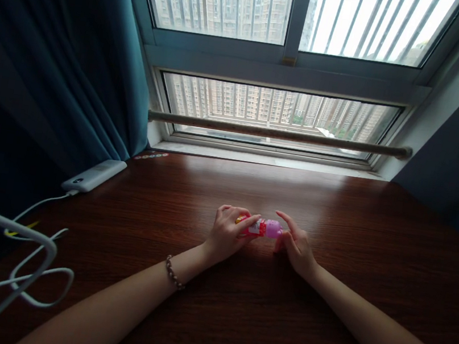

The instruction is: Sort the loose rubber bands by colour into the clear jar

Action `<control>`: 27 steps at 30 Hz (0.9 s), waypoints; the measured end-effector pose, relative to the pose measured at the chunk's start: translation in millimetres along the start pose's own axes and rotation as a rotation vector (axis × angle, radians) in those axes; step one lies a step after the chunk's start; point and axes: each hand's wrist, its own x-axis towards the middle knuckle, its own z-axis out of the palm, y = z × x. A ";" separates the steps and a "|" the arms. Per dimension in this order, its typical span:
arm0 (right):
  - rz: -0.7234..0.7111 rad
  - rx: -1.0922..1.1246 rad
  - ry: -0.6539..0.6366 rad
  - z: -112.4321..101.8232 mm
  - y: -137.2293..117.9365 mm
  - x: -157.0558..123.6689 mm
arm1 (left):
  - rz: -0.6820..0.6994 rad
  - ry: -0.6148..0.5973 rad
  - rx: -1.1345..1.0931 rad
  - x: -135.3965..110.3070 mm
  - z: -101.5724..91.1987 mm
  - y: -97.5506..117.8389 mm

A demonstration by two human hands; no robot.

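A small pink bottle with a pale label and a purple cap lies sideways just above the brown tabletop. My left hand is wrapped round the bottle's body from the left, hiding part of it; a bit of yellow shows between the fingers. At the cap's right end is my right hand. Its index finger stretches out away from the thumb, while the thumb is at or very near the cap's tip; contact is hard to make out. The lower fingers are curled beneath.
The wooden table runs back to a barred window. At left, a white power strip or adapter lies by the blue curtain. Loops of white cable hang in the left foreground. A horizontal rail crosses the window.
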 end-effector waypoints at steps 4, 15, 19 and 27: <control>-0.037 -0.074 0.012 0.9 -5.9 -1.5 | -0.041 0.018 -0.014 1.2 0.9 -0.5; -0.003 -0.108 0.202 2.7 -2.7 1.1 | -0.004 0.000 0.004 0.6 0.9 -0.9; 0.053 -0.088 0.177 1.3 -0.3 -0.3 | -0.003 -0.007 0.002 0.5 0.8 -1.2; -0.109 -0.123 0.211 4.4 -6.9 2.0 | -0.012 -0.012 0.012 0.8 1.7 -1.4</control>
